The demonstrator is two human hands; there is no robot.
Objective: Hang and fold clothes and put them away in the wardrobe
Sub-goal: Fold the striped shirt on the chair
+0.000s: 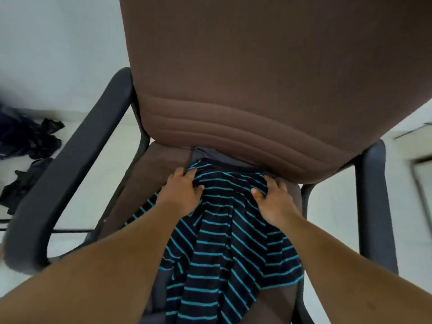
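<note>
A dark garment with teal stripes (pixel 224 249) lies bunched on the seat of a brown office chair (pixel 245 78) and hangs over the seat's front edge. My left hand (pixel 181 192) grips the garment's upper left part near the chair back, fingers curled into the cloth. My right hand (pixel 274 198) grips its upper right part, thumb pressed into the fabric. A grey piece of cloth (pixel 215 157) shows just behind the striped garment, against the chair back.
The chair's black armrests stand at left (pixel 63 178) and right (pixel 374 206). Dark clothes (pixel 25 146) lie in a heap on the pale floor at the far left. A white wall rises behind.
</note>
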